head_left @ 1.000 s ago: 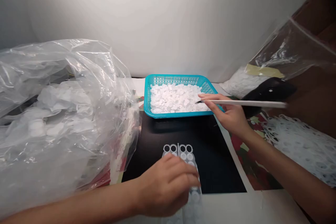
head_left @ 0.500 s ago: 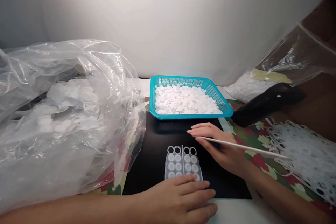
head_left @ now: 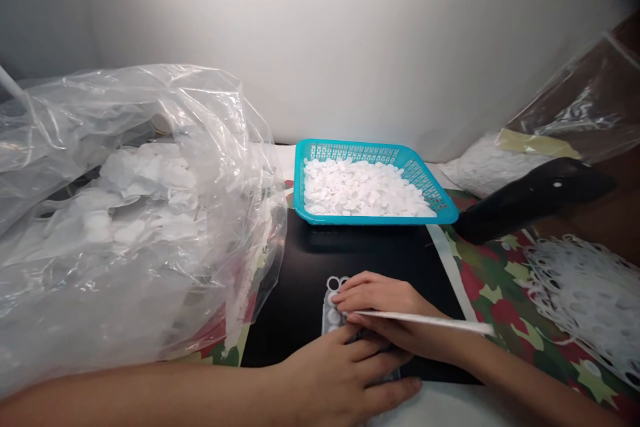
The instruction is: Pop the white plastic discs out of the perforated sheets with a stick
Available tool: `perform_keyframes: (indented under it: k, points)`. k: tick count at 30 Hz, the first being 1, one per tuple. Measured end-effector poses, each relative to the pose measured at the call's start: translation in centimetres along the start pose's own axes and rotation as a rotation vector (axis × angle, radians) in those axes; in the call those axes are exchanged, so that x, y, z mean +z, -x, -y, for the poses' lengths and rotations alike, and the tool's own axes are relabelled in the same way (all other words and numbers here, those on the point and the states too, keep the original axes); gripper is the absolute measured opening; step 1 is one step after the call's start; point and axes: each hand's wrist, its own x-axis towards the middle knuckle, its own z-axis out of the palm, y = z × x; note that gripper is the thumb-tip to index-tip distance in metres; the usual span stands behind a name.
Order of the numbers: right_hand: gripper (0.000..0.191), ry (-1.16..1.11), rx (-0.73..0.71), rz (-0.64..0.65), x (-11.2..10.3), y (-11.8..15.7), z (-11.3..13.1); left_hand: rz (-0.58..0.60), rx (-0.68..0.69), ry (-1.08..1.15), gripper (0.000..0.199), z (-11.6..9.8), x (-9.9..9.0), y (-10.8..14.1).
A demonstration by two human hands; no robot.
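Observation:
A translucent plastic tray (head_left: 326,322) with rows of round white pieces and open rings at its far end lies on the black mat (head_left: 280,293). Both hands cover most of it. My left hand (head_left: 345,367) rests over its near part, fingers spread. Over its upper right part is my right hand (head_left: 395,303), with a thin white stick (head_left: 435,321) held at the thumb and pointing out to the right. The right fingertips reach the round pieces in the upper rows; whether they press on them I cannot tell.
Behind the mat stands a turquoise basket (head_left: 380,219) heaped with small white discs (head_left: 360,187). A large clear bag (head_left: 150,280) of white pieces fills the left. To the right are a black object (head_left: 530,203), a pile of translucent rings (head_left: 585,307) and another clear bag (head_left: 560,113).
My right hand has moved left and down with the stick, from beside the tray to over it. My left hand stays on the tray. The whole view has shifted slightly.

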Motion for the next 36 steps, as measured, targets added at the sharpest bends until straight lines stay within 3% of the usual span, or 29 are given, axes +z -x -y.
perform_keyframes:
  k: [6,12,14,21,26,31,36]
  points:
    - [0.029,0.088,-0.042,0.016,-0.2,0.1,0.1,-0.038,0.008,-0.005,0.046,0.1,0.1,0.0]
    - [0.022,0.595,-0.330,0.004,0.3,0.0,0.2,-0.037,-0.025,-0.009,0.044,-0.2,0.9,-0.1]
    - [0.023,0.667,-0.370,-0.033,0.4,-0.2,0.1,-0.045,-0.023,-0.031,0.044,-0.2,1.0,-0.1]
    - [0.033,0.466,-0.196,-0.234,-1.2,-0.9,-0.2,-0.038,0.014,-0.138,0.049,0.0,0.6,0.2]
    - [0.038,0.463,-0.080,-0.416,-2.5,-1.0,0.7,-0.033,0.021,-0.165,0.049,0.0,0.7,0.3]
    - [0.038,0.355,-0.199,-0.136,-1.9,1.2,0.1,-0.039,0.011,-0.140,0.048,0.0,0.3,0.2]
    - [0.035,0.484,-0.157,0.018,-0.6,2.9,-0.8,-0.003,0.007,-0.074,0.050,-0.1,-0.2,0.1]
